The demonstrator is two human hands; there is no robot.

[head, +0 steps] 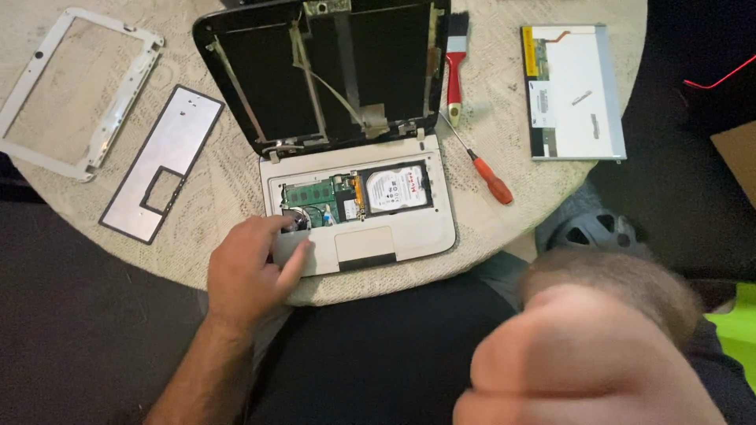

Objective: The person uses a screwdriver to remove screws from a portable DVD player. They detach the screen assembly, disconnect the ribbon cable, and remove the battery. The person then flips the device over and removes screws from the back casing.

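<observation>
Your left hand (250, 271) rests open on the front left corner of the small opened laptop (358, 224) at frame centre, holding nothing. Your right hand (583, 354), blurred at lower right, looks fisted; any contents cannot be told. The laptop seems light but fragile, so hold its rigid base edges, not the exposed boards.

1 laptop (358, 197), 1 screwdriver (480, 169), 1 brush (455, 59), 1 screen panel (575, 90), 2 hands.

A round table (504, 228) under a pale textured cloth fills the upper part of the frame. At upper left a white screen frame (79, 94) and a grey keyboard plate (161, 165) are laid, and an opened laptop (354, 197) is set at centre. A red-handled brush (455, 63), a screwdriver (480, 169) and a screen panel (573, 93) are placed at upper right.
</observation>
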